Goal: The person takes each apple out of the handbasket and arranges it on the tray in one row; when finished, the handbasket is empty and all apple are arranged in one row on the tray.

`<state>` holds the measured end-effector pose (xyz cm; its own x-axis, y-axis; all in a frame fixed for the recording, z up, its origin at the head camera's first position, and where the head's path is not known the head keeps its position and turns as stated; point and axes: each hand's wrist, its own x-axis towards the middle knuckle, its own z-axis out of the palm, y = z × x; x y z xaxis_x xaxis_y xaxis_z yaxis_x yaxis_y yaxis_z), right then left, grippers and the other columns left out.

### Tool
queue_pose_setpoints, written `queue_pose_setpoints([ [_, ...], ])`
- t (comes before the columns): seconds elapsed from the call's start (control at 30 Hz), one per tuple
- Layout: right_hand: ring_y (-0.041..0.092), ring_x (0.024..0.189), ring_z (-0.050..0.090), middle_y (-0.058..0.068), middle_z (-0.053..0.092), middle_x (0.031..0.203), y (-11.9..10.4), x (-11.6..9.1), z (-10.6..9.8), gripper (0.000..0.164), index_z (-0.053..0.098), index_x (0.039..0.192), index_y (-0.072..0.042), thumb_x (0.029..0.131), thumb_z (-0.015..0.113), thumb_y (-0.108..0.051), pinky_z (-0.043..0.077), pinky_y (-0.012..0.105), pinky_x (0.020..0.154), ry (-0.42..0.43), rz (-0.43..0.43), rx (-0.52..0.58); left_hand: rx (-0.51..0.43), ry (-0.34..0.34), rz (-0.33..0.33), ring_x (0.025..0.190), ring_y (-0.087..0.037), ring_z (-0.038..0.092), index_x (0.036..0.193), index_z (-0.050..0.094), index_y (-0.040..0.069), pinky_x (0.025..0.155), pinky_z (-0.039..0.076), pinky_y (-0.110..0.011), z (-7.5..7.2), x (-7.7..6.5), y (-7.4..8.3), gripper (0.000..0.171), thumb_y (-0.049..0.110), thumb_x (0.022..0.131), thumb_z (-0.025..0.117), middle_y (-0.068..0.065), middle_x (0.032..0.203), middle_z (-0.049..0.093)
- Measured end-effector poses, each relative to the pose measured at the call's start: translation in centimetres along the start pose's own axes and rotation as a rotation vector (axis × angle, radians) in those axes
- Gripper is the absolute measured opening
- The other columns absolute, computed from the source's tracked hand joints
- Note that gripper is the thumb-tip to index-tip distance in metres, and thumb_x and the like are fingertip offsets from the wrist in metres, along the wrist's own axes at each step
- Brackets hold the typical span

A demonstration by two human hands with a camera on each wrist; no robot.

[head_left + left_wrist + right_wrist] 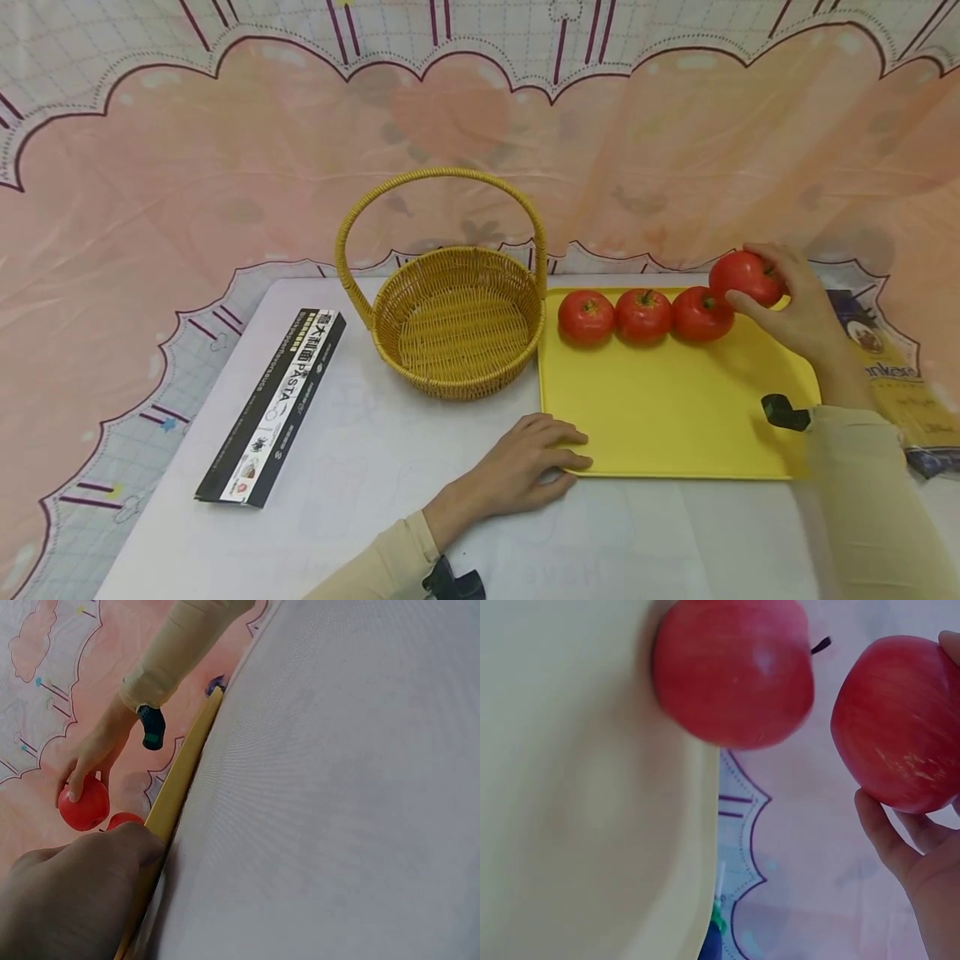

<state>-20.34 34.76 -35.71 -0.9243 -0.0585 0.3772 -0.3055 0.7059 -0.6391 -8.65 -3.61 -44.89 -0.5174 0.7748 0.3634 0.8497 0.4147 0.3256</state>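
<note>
My right hand (802,308) holds a red apple (746,279) with thumb and fingers, above the far right part of a yellow tray (675,417). In the right wrist view this apple (904,724) is off the tray, apart from another apple (735,671) that sits there. Three red apples stand in a row along the tray's far edge: a left one (586,317), a middle one (643,316) and a right one (702,314). My left hand (528,467) rests at the tray's near left corner, its fingers lying over the rim.
A yellow wicker basket (459,379) with a tall handle stands left of the tray, nothing inside it. Farther left lies a black and white pasta box (273,408). A yellow and blue packet (900,375) lies on the right, partly behind my right arm.
</note>
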Motion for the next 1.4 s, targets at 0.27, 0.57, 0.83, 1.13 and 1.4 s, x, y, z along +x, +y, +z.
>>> queue_pose_setpoints([
  [0.27, 0.001, 0.102, 0.034, 0.006, 0.041, 0.129, 1.0, 0.2, -0.4, 0.067, 0.044, 0.140, -0.034, 0.081, 0.073, -0.023, 0.032, 0.013, 0.077, -0.056, 0.018, -0.074, 0.004, 0.005, -0.002, 0.122, -0.009, 0.049, 0.111, 0.070, 0.027, 0.111, 0.031, -0.030, 0.1, 0.0, -0.1, 0.022, 0.029, 0.091, 0.059, 0.007, 0.125, 0.060],
  [0.57, 0.014, 0.100, 0.036, 0.013, 0.039, 0.129, 1.5, 0.3, -1.2, 0.068, 0.039, 0.143, -0.028, 0.083, 0.070, -0.027, 0.043, 0.051, 0.084, -0.127, 0.070, -0.120, 0.028, 0.006, 0.005, 0.121, -0.009, 0.049, 0.111, 0.070, 0.028, 0.110, 0.032, -0.029, 0.0, 0.1, 0.0, 0.022, 0.029, 0.091, 0.059, 0.007, 0.125, 0.060],
  [0.83, 0.039, 0.108, 0.038, 0.021, 0.034, 0.133, 2.0, 0.5, -1.7, 0.069, 0.034, 0.145, -0.025, 0.086, 0.067, -0.029, 0.036, 0.069, 0.085, -0.185, 0.104, -0.106, 0.016, 0.005, 0.004, 0.121, -0.010, 0.050, 0.111, 0.070, 0.027, 0.110, 0.032, -0.030, -0.1, 0.0, 0.1, 0.022, 0.028, 0.091, 0.059, 0.006, 0.125, 0.060],
  [1.13, 0.051, 0.113, 0.035, 0.029, 0.029, 0.136, 3.4, 0.5, -1.8, 0.070, 0.032, 0.146, -0.016, 0.087, 0.066, -0.028, 0.033, 0.073, 0.087, -0.233, 0.117, -0.116, 0.007, 0.003, -0.004, 0.122, -0.010, 0.049, 0.111, 0.070, 0.027, 0.111, 0.031, -0.030, 0.0, 0.0, 0.1, 0.023, 0.028, 0.091, 0.059, 0.006, 0.125, 0.060],
  [1.4, 0.053, 0.113, 0.035, 0.030, 0.026, 0.139, 4.9, 0.4, -1.4, 0.068, 0.035, 0.144, -0.010, 0.086, 0.067, -0.027, 0.031, 0.073, 0.088, -0.281, 0.096, -0.134, 0.013, 0.007, 0.004, 0.121, -0.009, 0.049, 0.111, 0.069, 0.027, 0.111, 0.032, -0.030, 0.0, -0.1, 0.1, 0.023, 0.028, 0.091, 0.059, 0.007, 0.125, 0.060],
])
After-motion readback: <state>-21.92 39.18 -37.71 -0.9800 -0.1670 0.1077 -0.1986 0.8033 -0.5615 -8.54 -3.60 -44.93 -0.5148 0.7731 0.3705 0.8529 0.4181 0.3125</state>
